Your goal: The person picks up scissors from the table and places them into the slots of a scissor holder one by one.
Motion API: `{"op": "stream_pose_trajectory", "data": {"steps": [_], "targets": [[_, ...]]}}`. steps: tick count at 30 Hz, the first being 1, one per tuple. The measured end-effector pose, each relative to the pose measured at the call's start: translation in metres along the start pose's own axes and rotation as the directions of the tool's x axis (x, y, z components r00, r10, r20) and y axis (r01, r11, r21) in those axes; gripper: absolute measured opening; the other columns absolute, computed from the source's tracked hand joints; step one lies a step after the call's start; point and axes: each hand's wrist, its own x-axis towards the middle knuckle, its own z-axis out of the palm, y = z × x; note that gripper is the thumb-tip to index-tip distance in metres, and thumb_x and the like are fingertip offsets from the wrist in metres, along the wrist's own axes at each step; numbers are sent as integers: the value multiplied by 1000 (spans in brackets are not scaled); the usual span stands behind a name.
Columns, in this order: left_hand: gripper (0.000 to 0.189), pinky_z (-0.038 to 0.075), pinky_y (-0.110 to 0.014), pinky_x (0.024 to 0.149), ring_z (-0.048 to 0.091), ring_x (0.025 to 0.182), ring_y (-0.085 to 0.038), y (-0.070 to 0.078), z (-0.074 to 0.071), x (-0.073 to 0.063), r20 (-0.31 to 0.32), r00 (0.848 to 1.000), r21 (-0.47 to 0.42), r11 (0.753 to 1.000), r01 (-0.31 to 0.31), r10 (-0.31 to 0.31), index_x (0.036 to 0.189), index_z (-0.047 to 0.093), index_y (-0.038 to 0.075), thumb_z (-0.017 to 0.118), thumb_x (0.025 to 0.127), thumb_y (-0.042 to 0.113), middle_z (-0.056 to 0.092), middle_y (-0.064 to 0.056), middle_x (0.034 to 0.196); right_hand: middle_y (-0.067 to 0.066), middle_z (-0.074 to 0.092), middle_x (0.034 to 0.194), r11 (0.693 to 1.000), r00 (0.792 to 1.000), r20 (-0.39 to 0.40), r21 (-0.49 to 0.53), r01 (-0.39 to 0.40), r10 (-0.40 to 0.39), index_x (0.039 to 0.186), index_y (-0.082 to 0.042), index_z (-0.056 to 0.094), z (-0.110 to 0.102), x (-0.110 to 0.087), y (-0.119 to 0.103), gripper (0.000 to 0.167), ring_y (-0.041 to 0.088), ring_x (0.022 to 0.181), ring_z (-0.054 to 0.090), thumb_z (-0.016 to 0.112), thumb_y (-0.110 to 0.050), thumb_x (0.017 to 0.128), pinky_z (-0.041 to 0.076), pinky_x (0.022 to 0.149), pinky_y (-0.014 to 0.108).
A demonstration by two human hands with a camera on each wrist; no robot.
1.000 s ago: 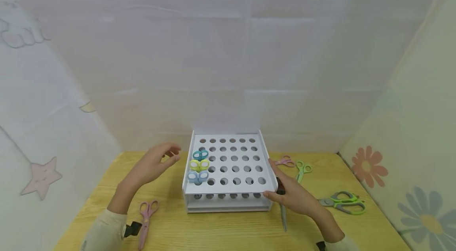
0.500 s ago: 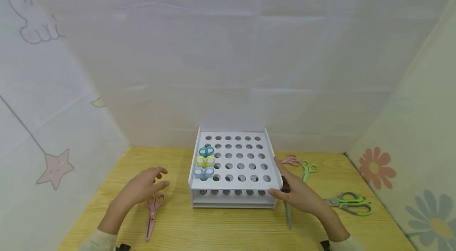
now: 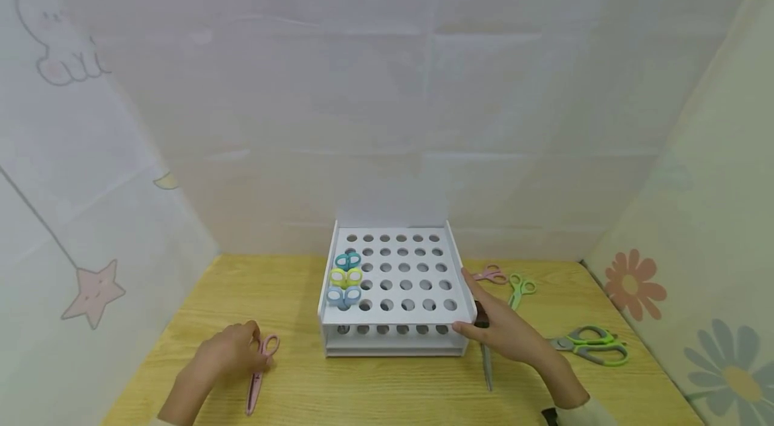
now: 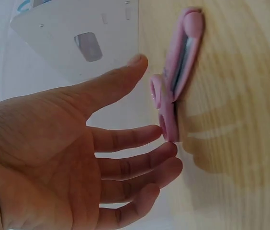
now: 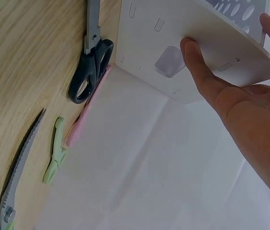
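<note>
A white rack [image 3: 393, 317] with rows of round holes stands mid-table. Teal scissors [image 3: 347, 261], yellow scissors [image 3: 346, 277] and light blue scissors [image 3: 343, 295] sit handles-up in its left column. My left hand [image 3: 232, 350] is low over pink scissors [image 3: 255, 391] lying on the table left of the rack. In the left wrist view, its fingertips reach the handles of the pink scissors [image 4: 178, 57], with thumb and fingers spread. My right hand [image 3: 508, 330] grips the rack's right front corner. The right wrist view has one digit against the side wall [image 5: 144, 43] and another at the front edge.
Right of the rack lie black-handled scissors [image 5: 94, 67], partly behind my right hand in the head view. Farther right are small pink scissors [image 3: 492, 274], light green scissors [image 3: 521, 286] and large green-and-grey scissors [image 3: 595, 345]. White cloth walls surround the wooden table [image 3: 363, 392].
My left hand has come down and toward me from beside the rack to the pink scissors' handles. My right hand stays on the rack's corner. The head view has shifted slightly.
</note>
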Motion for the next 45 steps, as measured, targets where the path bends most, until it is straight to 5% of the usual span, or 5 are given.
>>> {"op": "stream_pose_trajectory", "data": {"steps": [7,12,24,35,45], "targets": [[35,47,-41,58,56,70,-19,0,7,0,-64,998,-51,998,23,-26,104,62,5,80,87,29,61,1,82,27,55,134,1000,1000,-4,-19,-20,20,164,-12,4,-1,0,1,99,20,103,67,74,-23,96,56,84,36],[53,49,-41,57,58,71,-21,-7,8,3,-93,996,-66,998,-5,-2,117,58,-5,81,86,30,65,-6,87,24,56,134,999,1000,0,-25,-25,25,164,-13,3,-1,0,3,100,19,103,66,75,-24,96,56,86,38],[51,51,-42,68,55,78,-21,-19,14,14,-33,999,-166,986,14,-19,106,61,-4,88,78,29,62,-6,89,29,52,136,1000,1000,11,-6,-8,8,164,-11,4,2,0,0,99,23,106,66,74,-23,96,56,86,35],[55,46,-27,52,57,60,-21,-15,17,28,-88,988,-390,908,-152,128,116,42,-8,83,81,1,56,-10,76,26,55,133,999,1000,-18,-33,-16,15,164,-11,6,1,2,-1,98,20,103,66,75,-23,95,56,85,35],[52,54,-31,56,63,67,-21,-20,17,37,-113,967,-426,868,-255,228,123,40,-6,76,86,-5,62,-10,88,24,55,134,1000,1000,-10,-20,-7,7,164,-8,5,1,0,2,98,19,102,66,74,-21,96,56,83,35]]}}
